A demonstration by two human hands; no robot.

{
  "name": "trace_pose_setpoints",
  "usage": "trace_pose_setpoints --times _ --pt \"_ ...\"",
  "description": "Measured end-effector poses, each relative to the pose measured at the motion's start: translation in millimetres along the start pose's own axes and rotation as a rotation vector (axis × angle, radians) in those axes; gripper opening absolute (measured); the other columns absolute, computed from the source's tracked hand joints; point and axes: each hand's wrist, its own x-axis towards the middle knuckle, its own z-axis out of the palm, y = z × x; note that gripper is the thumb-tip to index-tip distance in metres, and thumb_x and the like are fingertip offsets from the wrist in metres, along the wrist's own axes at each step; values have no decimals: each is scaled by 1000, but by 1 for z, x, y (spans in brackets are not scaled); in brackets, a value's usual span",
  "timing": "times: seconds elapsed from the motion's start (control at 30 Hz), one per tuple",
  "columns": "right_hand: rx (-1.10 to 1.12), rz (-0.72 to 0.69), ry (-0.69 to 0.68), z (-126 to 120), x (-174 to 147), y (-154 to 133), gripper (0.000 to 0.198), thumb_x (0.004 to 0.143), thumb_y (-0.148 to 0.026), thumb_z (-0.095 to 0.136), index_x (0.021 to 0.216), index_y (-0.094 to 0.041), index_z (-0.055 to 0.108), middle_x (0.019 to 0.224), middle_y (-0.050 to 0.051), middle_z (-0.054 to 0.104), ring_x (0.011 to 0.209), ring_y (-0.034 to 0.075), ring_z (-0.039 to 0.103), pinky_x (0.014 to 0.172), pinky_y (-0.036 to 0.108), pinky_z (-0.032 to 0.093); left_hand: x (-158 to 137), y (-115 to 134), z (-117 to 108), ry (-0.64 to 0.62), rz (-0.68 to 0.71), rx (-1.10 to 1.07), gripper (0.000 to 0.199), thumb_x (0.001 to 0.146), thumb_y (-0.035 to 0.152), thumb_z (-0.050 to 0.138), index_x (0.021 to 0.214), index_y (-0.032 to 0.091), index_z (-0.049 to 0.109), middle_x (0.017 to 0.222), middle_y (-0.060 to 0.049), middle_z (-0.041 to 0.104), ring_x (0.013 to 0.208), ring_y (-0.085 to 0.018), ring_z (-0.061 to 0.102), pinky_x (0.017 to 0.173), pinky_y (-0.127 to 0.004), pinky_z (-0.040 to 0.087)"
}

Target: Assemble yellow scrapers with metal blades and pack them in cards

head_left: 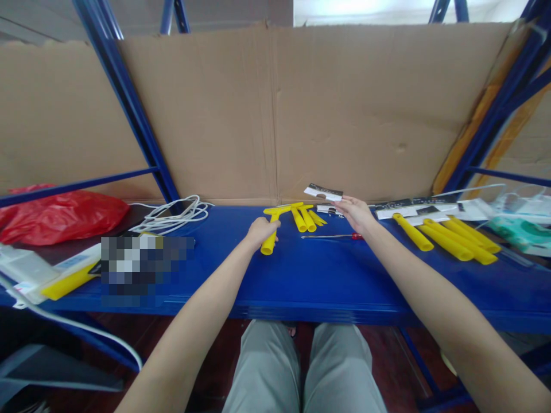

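Observation:
My left hand (260,232) is wrapped round the handle of a yellow T-shaped tool (267,245), its crosspiece pointing away from me. In my right hand (355,211), a black-and-white printed card (323,192) is pinched by its right end, held above the blue shelf. Under that hand lies a thin-shafted tool with a red handle (356,236), its shaft pointing left. Several yellow T-shaped tools (306,219) lie between my hands towards the back. Another printed card (329,210) rests just behind them, partly hidden by my fingers.
Several yellow-handled tools with cards (447,240) lie on the right of the blue shelf (310,281). A coiled white cable (178,213), a red plastic bag (64,215) and a white power strip (81,258) are at the left. Cardboard (275,115) walls the back between blue posts.

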Motion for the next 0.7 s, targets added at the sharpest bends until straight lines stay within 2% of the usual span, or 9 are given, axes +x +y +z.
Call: trace_pose_setpoints --times 0.07,0.17,0.33,0.5,0.57,0.7 --pt "37 6 -32 3 -4 -2 26 73 -16 62 98 -18 56 108 8 68 110 19 60 94 32 51 -1 3 1 -47 -56 -99 10 73 18 57 80 13 60 44 -3 56 39 -18 55 47 -27 45" --pt "34 2 -88 8 -12 -8 19 77 -19 61 95 -17 57 110 9 67 108 18 61 93 31 50 -3 7 1 -32 -54 -243 10 75 16 55 83 13 59 45 1 52 34 -14 48 43 -25 41" --pt "68 14 -247 15 -26 -17 13 76 -25 65 86 -20 57 103 6 69 103 18 64 92 33 49 1 6 -3 110 -81 -449 22 85 27 45 96 15 60 59 -3 58 45 -17 56 48 -29 45" --pt "142 54 -393 21 -31 -15 15 72 -26 70 79 -19 58 84 3 70 85 15 67 89 34 50 6 6 -9 268 -134 -624 28 85 21 41 109 14 53 74 -6 68 54 -18 63 53 -28 50" --pt "160 70 -434 23 -32 -13 15 71 -25 71 77 -19 59 80 2 70 80 14 67 88 33 50 6 7 -10 278 -134 -707 28 86 19 42 112 14 52 73 -5 68 56 -17 64 56 -27 52" --pt "177 100 -503 28 -36 -13 19 67 -26 75 75 -18 60 78 2 71 76 14 68 85 33 51 5 8 -8 222 -98 -788 23 87 17 47 109 16 53 67 0 65 60 -14 65 60 -25 53"
